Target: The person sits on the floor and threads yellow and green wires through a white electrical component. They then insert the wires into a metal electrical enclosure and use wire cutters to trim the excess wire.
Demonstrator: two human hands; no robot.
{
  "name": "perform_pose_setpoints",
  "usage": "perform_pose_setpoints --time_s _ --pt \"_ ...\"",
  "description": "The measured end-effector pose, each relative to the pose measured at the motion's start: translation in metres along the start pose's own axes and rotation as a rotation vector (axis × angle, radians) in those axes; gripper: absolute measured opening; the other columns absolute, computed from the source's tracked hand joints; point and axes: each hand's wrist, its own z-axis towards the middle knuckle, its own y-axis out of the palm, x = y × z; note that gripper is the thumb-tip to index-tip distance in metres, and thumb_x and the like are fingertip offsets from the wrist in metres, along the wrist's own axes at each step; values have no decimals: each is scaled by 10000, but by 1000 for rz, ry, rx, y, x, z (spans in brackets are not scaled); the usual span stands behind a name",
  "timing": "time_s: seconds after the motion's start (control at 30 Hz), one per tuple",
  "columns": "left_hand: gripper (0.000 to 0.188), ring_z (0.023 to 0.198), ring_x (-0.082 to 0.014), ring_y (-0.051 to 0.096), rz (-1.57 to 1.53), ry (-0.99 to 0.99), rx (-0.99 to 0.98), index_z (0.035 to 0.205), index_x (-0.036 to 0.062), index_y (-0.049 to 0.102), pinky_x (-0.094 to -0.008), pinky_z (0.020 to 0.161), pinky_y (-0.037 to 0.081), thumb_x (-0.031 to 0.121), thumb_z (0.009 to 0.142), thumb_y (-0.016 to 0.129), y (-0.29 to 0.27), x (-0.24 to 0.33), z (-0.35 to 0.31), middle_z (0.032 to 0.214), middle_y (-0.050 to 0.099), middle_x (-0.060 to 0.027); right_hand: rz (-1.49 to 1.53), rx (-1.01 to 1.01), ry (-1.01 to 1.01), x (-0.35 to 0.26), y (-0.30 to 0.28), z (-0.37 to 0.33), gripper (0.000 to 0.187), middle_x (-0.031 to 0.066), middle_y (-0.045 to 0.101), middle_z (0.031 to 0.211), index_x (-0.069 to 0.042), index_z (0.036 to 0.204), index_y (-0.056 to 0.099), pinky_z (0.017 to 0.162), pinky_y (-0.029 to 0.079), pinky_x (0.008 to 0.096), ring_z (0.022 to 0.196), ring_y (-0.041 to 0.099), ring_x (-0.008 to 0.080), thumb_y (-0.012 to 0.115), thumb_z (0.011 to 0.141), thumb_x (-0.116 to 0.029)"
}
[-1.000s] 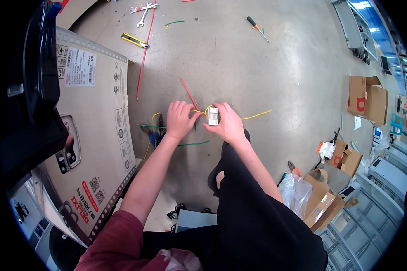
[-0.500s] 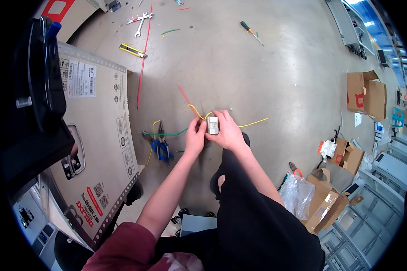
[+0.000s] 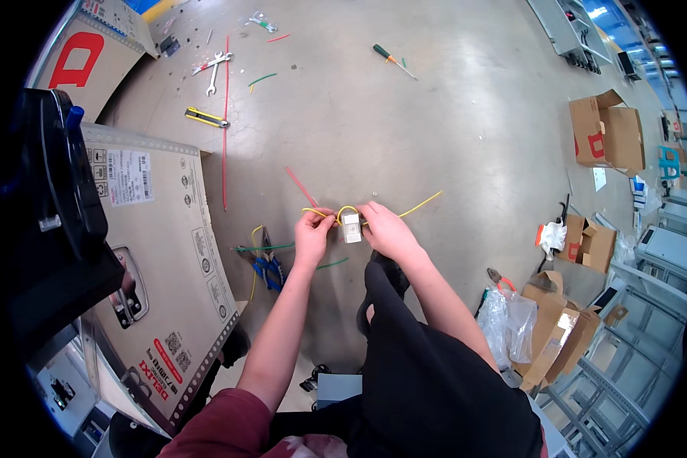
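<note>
In front of me, a small grey-white rectangular block [image 3: 351, 229] is held above the floor, with a yellow wire [image 3: 420, 204] looping over its far end. My left hand [image 3: 313, 238] pinches the wire's left part just beside the block. At the block's right edge, my right hand [image 3: 391, 235] is closed on it; the fingertips are partly hidden. The wire's free end sticks out past the right hand. Just beyond my left hand lies a short red strip [image 3: 300, 185]. Blue-handled pliers [image 3: 268, 269] rest on the floor to the left, among green wire [image 3: 282, 246] and yellow wire.
A large carton-coloured box [image 3: 172, 252] with a metal latch stands close on the left. Wrenches [image 3: 214, 72], a yellow utility knife [image 3: 206, 117] and a screwdriver [image 3: 393, 59] lie on the far floor. Open cardboard boxes [image 3: 622, 137] and plastic bags [image 3: 504, 328] are at right.
My left hand has moved from the block's side onto the yellow wire, which now arches over the block's far end. The whole view has shifted slightly.
</note>
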Motion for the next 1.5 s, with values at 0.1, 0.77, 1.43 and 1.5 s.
perform_pose_setpoints --time_s 0.1,0.77,1.43,1.5 --pt "133 968 -191 765 -11 11 22 1148 -40 723 -327 912 631 -67 1023 686 4 -6 -5 1089 794 -133 -91 33 -26 3 3 -2 528 140 688 1176 -27 1424 629 988 582 472 1145 688 347 756 919 -111" --pt "82 893 -176 754 -121 13 152 1100 -49 709 -308 831 624 -63 1031 668 14 -7 -13 1038 787 -135 -185 153 -5 8 24 -19 160 61 680 899 -120 1051 809 767 599 458 902 725 288 721 960 -218" --pt "100 832 -119 693 45 -52 32 1133 -12 705 -283 770 575 -27 1034 700 18 -17 -17 963 753 -62 333 233 199 -12 16 -20 355 200 717 1203 8 1329 654 955 584 473 1113 717 382 623 1021 -166" --pt "108 845 -120 696 88 -53 44 1141 -11 703 -282 783 577 -27 1034 697 21 -17 -18 967 751 -58 370 237 222 -19 13 -18 431 209 701 1238 8 1360 644 965 584 473 1125 713 387 662 1003 -232"
